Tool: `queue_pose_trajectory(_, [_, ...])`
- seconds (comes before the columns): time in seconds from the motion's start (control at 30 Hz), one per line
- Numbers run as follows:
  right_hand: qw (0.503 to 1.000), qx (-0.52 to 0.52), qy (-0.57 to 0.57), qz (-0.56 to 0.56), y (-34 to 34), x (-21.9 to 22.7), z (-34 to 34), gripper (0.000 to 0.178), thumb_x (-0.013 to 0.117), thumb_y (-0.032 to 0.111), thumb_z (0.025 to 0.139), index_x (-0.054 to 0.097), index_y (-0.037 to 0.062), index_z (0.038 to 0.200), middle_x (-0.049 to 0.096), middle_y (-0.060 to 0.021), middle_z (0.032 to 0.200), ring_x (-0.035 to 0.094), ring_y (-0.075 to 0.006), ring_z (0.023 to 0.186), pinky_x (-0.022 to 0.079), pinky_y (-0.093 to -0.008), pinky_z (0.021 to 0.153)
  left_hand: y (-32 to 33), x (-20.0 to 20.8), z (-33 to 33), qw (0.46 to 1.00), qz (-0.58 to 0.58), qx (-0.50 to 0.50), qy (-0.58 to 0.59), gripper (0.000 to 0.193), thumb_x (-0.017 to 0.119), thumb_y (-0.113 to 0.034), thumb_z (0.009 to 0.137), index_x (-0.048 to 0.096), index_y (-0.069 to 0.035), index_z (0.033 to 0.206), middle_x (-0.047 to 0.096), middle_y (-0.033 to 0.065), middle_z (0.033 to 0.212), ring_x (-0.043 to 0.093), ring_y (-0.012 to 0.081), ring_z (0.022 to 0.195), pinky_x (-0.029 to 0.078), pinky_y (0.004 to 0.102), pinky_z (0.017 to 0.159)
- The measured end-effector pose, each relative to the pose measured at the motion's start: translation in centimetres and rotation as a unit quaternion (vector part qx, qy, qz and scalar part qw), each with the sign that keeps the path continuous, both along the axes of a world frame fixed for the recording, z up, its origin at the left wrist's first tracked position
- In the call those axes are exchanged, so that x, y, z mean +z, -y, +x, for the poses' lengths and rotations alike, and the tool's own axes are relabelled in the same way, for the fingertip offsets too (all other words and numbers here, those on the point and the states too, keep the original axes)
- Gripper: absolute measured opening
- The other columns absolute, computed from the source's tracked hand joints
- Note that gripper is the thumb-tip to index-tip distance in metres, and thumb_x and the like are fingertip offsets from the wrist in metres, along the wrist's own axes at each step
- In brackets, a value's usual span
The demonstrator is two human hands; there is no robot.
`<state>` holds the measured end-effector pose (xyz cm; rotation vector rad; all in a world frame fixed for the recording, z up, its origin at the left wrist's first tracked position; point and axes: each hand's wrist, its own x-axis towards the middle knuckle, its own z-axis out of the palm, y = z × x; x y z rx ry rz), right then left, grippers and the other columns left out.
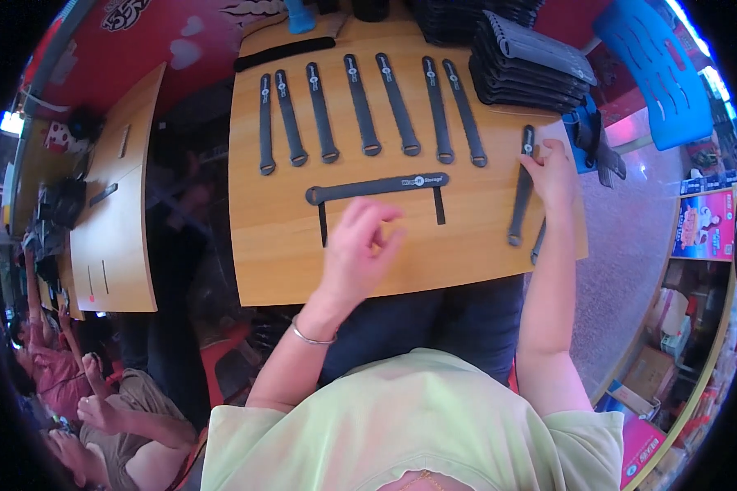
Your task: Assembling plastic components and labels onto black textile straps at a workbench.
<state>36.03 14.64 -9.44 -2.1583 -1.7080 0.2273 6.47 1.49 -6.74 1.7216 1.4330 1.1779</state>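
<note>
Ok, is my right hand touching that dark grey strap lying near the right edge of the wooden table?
Touching. The head view shows the right hand with its fingers resting on the upper part of the dark grey strap.

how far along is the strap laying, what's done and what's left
Done: seven straps lie in a row on the table, one strap crosswise below. In hand: right hand touches another strap; left hand hovers empty. Left: the stack behind.

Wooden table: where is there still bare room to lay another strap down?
Bare wood shows on the table along its near edge, left of the left hand, and between the crosswise strap and the right hand. The far row of straps is crowded.
</note>
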Motion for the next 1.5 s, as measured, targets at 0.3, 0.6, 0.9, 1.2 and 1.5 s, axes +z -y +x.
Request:
queue_pose_trajectory(0.3, [0.824,0.074,-0.555,-0.08,6.1,5.4,-5.1,0.017,0.061,0.019,0.089,0.063,0.0056,0.1,0.058,0.004,0.074,0.054,-0.0016,0.059,0.04,-0.0158,0.051,1.4,-0.2,3.8,0.987,-0.107,-0.085,0.084,0.057,0.069,-0.013,0.082,0.041,-0.003,0.13,0.051,0.0124,0.123,0.054,0.0205,0.108,0.049,0.029,0.082])
queue_pose_trajectory(0.6, [0.698,0.119,-0.699,-0.103,9.1,5.8,-7.7,0.013,0.06,0.012,0.09,0.061,0.0063,0.101,0.06,0.0022,0.074,0.058,-0.0032,0.058,0.041,-0.0132,0.051,1.4,-0.3,0.2,0.901,-0.303,-0.152,0.272,0.023,0.06,-0.01,0.089,0.056,0.0,0.109,0.063,0.0087,0.095,0.063,0.0135,0.083,0.051,0.023,0.068])
queue_pose_trajectory(0.9, [0.705,0.115,-0.691,-0.111,8.7,2.3,-9.3,0.013,0.062,0.011,0.089,0.061,0.0069,0.101,0.062,0.0004,0.079,0.061,-0.0061,0.065,0.045,-0.0147,0.056,2.0,0.2,-4.8,0.895,-0.28,-0.018,0.347,0.013,0.058,-0.004,0.088,0.058,0.0,0.1,0.06,0.0038,0.076,0.062,0.0095,0.064,0.048,0.0199,0.052])
queue_pose_trajectory(1.2, [0.665,0.077,-0.725,-0.162,8.7,2.6,-11.5,0.016,0.056,0.011,0.092,0.059,0.0045,0.106,0.063,-0.0017,0.077,0.062,-0.0069,0.069,0.048,-0.0148,0.059,1.3,-1.0,-7.7,0.919,-0.23,0.073,0.31,0.016,0.06,0.0,0.086,0.058,0.003,0.102,0.063,0.0042,0.084,0.062,0.0102,0.075,0.051,0.0205,0.067])
queue_pose_trajectory(1.5, [0.815,0.156,-0.552,-0.08,7.1,0.8,-11.3,0.019,0.055,0.012,0.093,0.064,0.0007,0.105,0.062,0.0004,0.081,0.058,-0.0047,0.069,0.045,-0.0174,0.061,-0.8,-2.3,-8.8,0.934,-0.18,0.161,0.264,0.016,0.06,0.002,0.085,0.06,0.004,0.101,0.063,0.0047,0.081,0.062,0.01,0.074,0.053,0.0212,0.07])
